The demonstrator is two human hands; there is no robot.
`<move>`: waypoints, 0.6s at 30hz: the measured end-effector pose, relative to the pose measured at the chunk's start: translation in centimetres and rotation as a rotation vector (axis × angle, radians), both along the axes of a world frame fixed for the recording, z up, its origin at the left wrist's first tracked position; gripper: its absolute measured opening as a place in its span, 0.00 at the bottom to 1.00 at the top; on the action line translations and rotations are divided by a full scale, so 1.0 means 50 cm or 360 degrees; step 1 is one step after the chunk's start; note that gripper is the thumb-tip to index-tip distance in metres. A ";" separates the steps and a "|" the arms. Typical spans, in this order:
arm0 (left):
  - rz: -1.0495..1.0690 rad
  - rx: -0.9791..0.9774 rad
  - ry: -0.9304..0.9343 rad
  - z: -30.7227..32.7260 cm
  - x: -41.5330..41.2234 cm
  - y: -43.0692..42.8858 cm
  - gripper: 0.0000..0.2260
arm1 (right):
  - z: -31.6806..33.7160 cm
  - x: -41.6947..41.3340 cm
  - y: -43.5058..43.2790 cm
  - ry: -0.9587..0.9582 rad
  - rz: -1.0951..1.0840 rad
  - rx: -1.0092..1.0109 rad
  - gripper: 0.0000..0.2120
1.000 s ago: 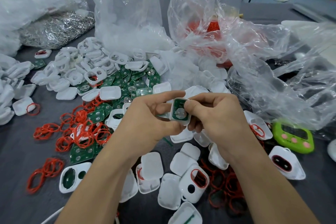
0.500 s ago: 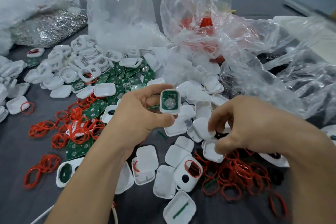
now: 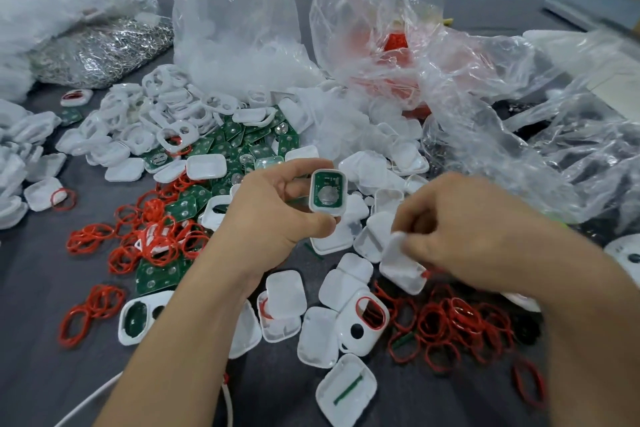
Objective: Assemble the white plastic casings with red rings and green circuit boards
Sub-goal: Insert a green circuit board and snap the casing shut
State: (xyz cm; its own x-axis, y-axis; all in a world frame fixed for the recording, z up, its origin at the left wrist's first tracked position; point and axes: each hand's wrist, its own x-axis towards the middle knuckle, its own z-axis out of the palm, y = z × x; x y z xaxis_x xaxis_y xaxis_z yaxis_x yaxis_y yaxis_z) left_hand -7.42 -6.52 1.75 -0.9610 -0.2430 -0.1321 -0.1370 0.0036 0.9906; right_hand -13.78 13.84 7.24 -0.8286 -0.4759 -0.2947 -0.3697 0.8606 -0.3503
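Note:
My left hand (image 3: 273,218) grips a white casing half (image 3: 327,192) with a green circuit board seated inside, its round silver contact facing me. To its right and a little lower, my right hand (image 3: 474,236) pinches a plain white casing cover (image 3: 401,267) lifted off the pile; this hand is blurred. Loose white covers (image 3: 285,295) lie below both hands. Red rings (image 3: 446,326) spread under my right forearm and more red rings (image 3: 152,239) lie to the left. Loose green circuit boards (image 3: 242,146) are heaped behind my left hand.
Clear plastic bags (image 3: 235,28) stand at the back, one with red parts (image 3: 394,42) inside. A bag of silver metal parts (image 3: 100,49) lies far left. White front frames (image 3: 138,121) pile at left. A casing with a red ring (image 3: 363,322) lies near the front.
My right hand left the casing in my left hand, dropped right to the pile and picked up a white cover. My left hand kept holding the casing with the board.

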 end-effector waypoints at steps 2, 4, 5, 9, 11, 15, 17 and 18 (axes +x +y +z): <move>-0.0015 -0.0052 -0.0005 -0.004 -0.003 0.001 0.28 | -0.011 -0.028 0.009 -0.0074 -0.0153 -0.0580 0.07; -0.0049 -0.0076 0.0000 -0.006 -0.006 0.003 0.28 | -0.030 -0.038 -0.007 -0.0165 -0.0217 -0.1100 0.10; -0.0069 -0.0076 0.0001 -0.006 -0.007 0.005 0.29 | -0.042 -0.038 -0.020 -0.0227 -0.0220 -0.1271 0.11; -0.0112 -0.0078 0.0021 -0.003 -0.007 0.013 0.30 | -0.075 -0.033 -0.057 -0.0403 -0.0317 -0.1633 0.09; -0.0122 -0.0092 0.0035 0.001 -0.006 0.016 0.30 | -0.080 -0.034 -0.059 -0.0461 -0.0396 -0.1770 0.06; -0.0140 -0.0100 0.0032 0.002 -0.003 0.015 0.30 | -0.084 -0.037 -0.061 -0.0461 -0.0435 -0.1840 0.05; -0.0139 -0.0102 0.0035 0.002 -0.003 0.013 0.30 | -0.086 -0.037 -0.061 -0.0522 -0.0458 -0.1902 0.06; -0.0135 -0.0106 0.0036 0.001 -0.003 0.012 0.30 | -0.085 -0.036 -0.061 -0.0584 -0.0472 -0.1946 0.05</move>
State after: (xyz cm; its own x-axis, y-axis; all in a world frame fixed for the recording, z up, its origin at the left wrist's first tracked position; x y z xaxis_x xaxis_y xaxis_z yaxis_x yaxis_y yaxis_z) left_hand -7.58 -5.91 1.81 -0.9810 -0.1684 -0.0966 -0.1113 0.0803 0.9905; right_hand -15.58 10.80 2.97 -0.9116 -0.4096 -0.0346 0.0610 -0.0514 -0.9968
